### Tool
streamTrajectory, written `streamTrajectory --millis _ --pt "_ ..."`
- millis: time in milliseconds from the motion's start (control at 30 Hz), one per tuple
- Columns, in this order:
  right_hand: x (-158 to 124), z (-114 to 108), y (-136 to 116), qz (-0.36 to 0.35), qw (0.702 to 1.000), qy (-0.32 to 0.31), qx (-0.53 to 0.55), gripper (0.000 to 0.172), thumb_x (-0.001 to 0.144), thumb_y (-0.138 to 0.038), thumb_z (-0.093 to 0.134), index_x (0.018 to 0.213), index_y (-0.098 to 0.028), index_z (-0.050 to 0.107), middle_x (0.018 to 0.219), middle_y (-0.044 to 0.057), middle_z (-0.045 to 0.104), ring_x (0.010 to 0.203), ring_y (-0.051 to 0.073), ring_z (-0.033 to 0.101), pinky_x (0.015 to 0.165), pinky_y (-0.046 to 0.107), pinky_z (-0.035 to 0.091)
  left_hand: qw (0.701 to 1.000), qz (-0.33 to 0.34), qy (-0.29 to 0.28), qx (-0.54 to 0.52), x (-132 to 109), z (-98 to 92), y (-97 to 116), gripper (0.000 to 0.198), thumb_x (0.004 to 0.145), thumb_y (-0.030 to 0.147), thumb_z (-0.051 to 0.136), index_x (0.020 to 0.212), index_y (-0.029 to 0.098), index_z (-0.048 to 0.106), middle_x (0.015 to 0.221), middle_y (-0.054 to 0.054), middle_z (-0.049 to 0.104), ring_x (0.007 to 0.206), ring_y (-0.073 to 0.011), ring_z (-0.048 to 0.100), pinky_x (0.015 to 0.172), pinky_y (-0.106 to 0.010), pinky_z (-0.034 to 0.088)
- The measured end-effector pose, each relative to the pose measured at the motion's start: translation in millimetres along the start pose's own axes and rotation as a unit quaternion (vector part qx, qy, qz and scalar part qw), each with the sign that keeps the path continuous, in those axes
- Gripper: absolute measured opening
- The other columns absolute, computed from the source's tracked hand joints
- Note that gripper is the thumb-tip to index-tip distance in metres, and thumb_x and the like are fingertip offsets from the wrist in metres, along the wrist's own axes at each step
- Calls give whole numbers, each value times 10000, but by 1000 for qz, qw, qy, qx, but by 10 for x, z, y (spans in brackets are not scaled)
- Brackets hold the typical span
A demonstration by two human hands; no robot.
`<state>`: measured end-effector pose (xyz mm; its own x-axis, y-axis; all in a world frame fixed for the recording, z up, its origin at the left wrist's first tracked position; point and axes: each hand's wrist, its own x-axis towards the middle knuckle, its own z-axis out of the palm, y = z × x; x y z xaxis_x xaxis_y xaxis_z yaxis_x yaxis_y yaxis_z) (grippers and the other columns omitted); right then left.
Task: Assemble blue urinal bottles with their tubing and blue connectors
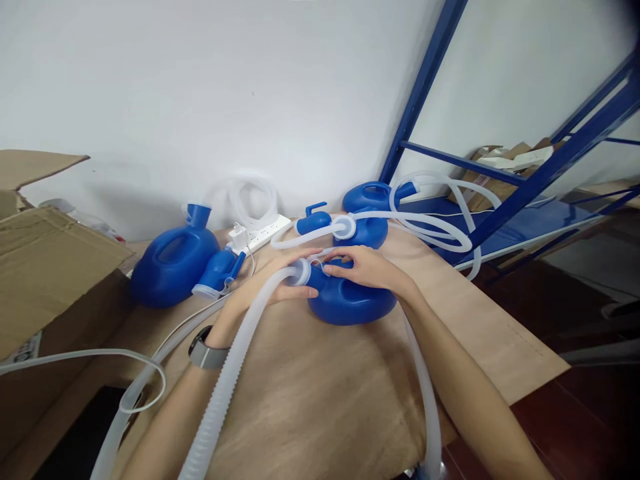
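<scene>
A blue plastic urinal bottle (355,308) lies on its side on the table in front of me, its neck pointing left. A white cap (301,272) with a ribbed translucent hose (234,367) sits at the neck; whether it is fully seated I cannot tell. My left hand (254,285), with a watch at the wrist, has thumb and fingers closed around the cap and neck. My right hand (371,268) grips the bottle from above near the neck, its thumb by a thin clear strap. The hose runs down toward me past my left forearm.
Another blue bottle (165,277) and a blue funnel-like piece (216,272) stand left, near a power strip (267,233). Behind my hands are a second such piece (313,221), more bottles (369,233) and looped hoses. A cardboard box (60,267) is left; a blue metal rack (463,163) right.
</scene>
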<state>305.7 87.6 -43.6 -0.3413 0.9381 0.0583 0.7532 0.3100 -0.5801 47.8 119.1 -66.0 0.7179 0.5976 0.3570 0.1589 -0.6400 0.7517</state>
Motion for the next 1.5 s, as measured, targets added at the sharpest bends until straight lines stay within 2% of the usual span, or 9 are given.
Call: streamTrajectory --millis 100,267,500,667,800,967,1167,1300,1500 --pt "-3 0 -8 -3 1000 -5 11 365 922 -621 660 1177 -383 772 1194 -37 800 1103 269 740 955 360 567 1000 23 -6 -3 16 -20 74 591 852 419 823 1403 325 632 1459 -60 662 1367 -317 593 1197 -521 409" --pt "-11 13 -38 15 1000 11 -22 370 911 -633 671 1160 -380 780 1181 -29 805 1092 275 747 915 349 570 999 -2 48 -3 11 115 96 410 847 337 828 1232 284 700 1281 -47 743 1196 -272 682 1102 -460 488" --pt "-34 65 -89 36 994 55 -88 417 926 -645 650 1185 -349 785 1111 18 821 1054 290 759 875 335 557 979 -1 201 -36 98 355 123 193 821 282 814 993 226 747 1034 -38 803 982 -234 740 916 -366 567" --pt "-44 39 -60 -12 998 30 -54 372 943 -605 656 1218 -378 762 1173 -19 807 1078 263 752 931 336 547 961 -15 275 -7 142 475 157 25 821 211 729 828 223 750 851 -12 802 807 -200 736 803 -330 577" --pt "-42 -7 -23 -49 998 4 -28 331 944 -544 673 1236 -408 745 1217 -59 793 1120 252 742 966 346 552 957 -23 289 -1 140 513 179 71 804 165 684 786 222 723 796 5 776 745 -176 712 729 -296 560" --pt "-37 -17 -5 -48 999 -1 -20 294 967 -477 641 1225 -404 760 1248 -60 784 1165 259 732 1031 373 547 951 -30 308 12 132 543 197 105 786 130 671 810 220 720 782 10 757 698 -163 675 687 -288 539" --pt "-36 -21 -2 -39 999 -10 2 330 942 -516 667 1239 -409 762 1253 -54 784 1199 287 718 1061 405 547 950 -23 310 14 134 553 193 121 784 112 677 828 217 718 827 -4 763 749 -169 677 733 -301 548" --pt "-17 -23 23 -55 998 -20 25 340 946 -545 656 1241 -409 757 1272 -66 774 1195 269 718 1069 389 541 952 -25 306 11 140 543 196 100 791 133 670 828 214 717 796 2 746 723 -161 658 701 -289 536" --pt "-18 -3 -6 -40 999 -4 11 327 924 -549 686 1215 -423 766 1249 -72 783 1167 269 732 1035 372 556 959 -38 282 2 135 495 207 93 793 162 684 844 216 739 804 8 761 681 -154 643 652 -279 519"
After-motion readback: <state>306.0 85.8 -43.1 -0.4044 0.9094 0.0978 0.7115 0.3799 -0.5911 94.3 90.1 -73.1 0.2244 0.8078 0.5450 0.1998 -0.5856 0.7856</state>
